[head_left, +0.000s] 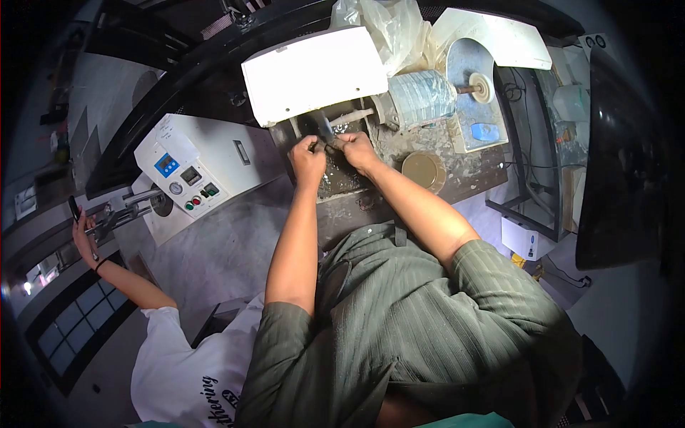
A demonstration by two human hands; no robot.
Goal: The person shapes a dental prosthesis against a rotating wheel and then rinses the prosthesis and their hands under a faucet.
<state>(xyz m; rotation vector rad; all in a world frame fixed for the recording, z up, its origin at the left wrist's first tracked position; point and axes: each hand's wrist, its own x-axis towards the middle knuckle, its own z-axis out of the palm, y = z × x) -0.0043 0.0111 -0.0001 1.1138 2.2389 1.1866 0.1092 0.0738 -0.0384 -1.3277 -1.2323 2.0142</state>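
Note:
Both of my hands meet at a dark, thin disc-like wheel (326, 127) below a white cover (314, 75). My left hand (307, 160) is closed in a pinch beside the wheel's lower edge. Opposite it, my right hand (358, 151) is closed too, thumb and fingertips pressed together. Something small and dark sits between the fingertips, too small to name. Under the hands lies a wet, dark tray (335, 187) with shiny splashes. A pale shaft (353, 116) runs from the wheel toward a motor housing wrapped in clear plastic (421, 98).
A round bowl of brownish liquid (423, 172) stands right of my right forearm. Beyond it are a blue object (485, 132) and a round buffing-like wheel (481, 88). A white control box (193, 171) stands left. Another person's raised hand (84, 239) holds a dark phone-like object.

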